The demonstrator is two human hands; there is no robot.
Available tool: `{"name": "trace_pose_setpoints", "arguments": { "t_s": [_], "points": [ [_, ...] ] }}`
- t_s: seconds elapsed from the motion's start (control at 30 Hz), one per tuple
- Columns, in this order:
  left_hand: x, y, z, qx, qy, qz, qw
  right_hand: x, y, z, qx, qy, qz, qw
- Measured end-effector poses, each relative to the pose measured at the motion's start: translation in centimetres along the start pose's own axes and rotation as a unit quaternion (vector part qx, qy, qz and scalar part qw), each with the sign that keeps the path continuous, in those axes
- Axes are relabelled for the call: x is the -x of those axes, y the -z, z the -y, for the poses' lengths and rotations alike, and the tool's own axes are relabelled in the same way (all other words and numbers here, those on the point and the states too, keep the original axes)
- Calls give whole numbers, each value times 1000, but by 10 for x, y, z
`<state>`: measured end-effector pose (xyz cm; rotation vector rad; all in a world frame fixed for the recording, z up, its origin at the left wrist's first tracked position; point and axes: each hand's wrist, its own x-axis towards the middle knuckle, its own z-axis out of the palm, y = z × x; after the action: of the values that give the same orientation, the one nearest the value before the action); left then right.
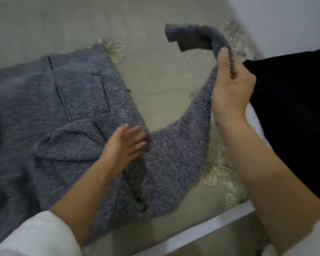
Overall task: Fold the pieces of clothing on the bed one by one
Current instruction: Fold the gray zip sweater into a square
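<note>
The grey cardigan point(54, 100) lies spread on the bed point(164, 80), and its folding looks barely begun (the body is still flat). The left hand point(124, 145) presses on it by the shoulder, fingers straight, while the right hand point(231, 89) pinches the raised sleeve point(192, 39). A black garment point(294, 117) beside it seems unfolded

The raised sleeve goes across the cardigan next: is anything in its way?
Nothing visible: only the left hand lies on the cardigan, by the sleeve's base; the black garment sits off to the right.
</note>
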<state>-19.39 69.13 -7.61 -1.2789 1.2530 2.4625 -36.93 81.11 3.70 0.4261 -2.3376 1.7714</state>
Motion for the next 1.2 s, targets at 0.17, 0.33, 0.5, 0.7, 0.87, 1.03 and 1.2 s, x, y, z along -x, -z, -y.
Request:
{"name": "trace_pose_setpoints", "arguments": {
  "t_s": [0.17, 0.33, 0.5, 0.7, 0.87, 1.03, 1.2],
  "points": [
    [22, 98, -51, 273, -93, -32, 957, 81, -108, 51, -25, 26, 319, 947],
    [31, 173, -58, 279, -48, -109, 953, 167, -134, 17, 203, 1, 612, 765],
    [14, 198, -55, 229, -6, -131, 964, 191, -117, -22, 348, -2, 569, 745],
    [-23, 200, -94, 191, -10, -219, 957, 193, -114, -32, 456, -22, 509, 730],
    [-31, 217, -146, 123, -148, -155, 969, 200, -128, -19, 399, 27, 486, 777],
    [-35, 269, -162, 28, -180, -234, 955, 223, -152, -12, 296, 49, 550, 779],
    [-47, 310, -121, 0, -79, -267, 961, 220, -156, -26, 276, 45, 421, 863]
  ]
}}
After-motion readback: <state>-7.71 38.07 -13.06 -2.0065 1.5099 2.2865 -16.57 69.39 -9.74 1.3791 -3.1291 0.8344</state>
